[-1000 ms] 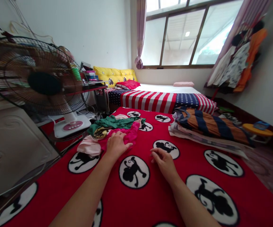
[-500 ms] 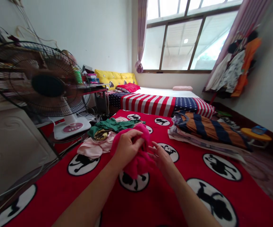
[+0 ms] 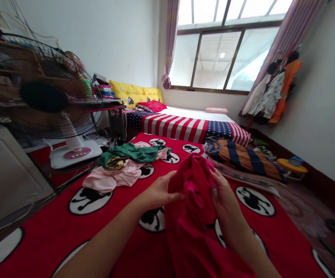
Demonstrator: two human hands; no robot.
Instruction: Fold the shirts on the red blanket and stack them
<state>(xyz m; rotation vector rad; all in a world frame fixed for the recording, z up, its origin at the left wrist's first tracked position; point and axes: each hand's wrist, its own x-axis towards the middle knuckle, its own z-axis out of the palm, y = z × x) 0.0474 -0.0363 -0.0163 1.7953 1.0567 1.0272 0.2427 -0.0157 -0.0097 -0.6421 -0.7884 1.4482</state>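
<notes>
A crumpled bright pink garment (image 3: 193,208) hangs between my two hands, its lower part trailing toward me over the red blanket. My left hand (image 3: 165,190) grips its left edge, with the thumb lying across the front of the fabric. On the opposite side my right hand (image 3: 221,189) is closed on the cloth, some fingers hidden behind it. The garment's kind cannot be made out from its folds. Left of my hands lies a loose pile with a green garment (image 3: 135,152) and a pale pink garment (image 3: 112,178).
Under everything spreads the red blanket (image 3: 97,235) with white round patches. Folded striped clothes (image 3: 242,156) lie at its right edge. A standing fan (image 3: 74,150) is close on the left. Behind are a bed (image 3: 173,127), a small yellow stool (image 3: 291,166) and hanging clothes (image 3: 274,94).
The pink garment has moved right and toward me, away from the clothes pile, and its bunched cloth now hangs longer. My right hand has closed on it. The view has shifted right.
</notes>
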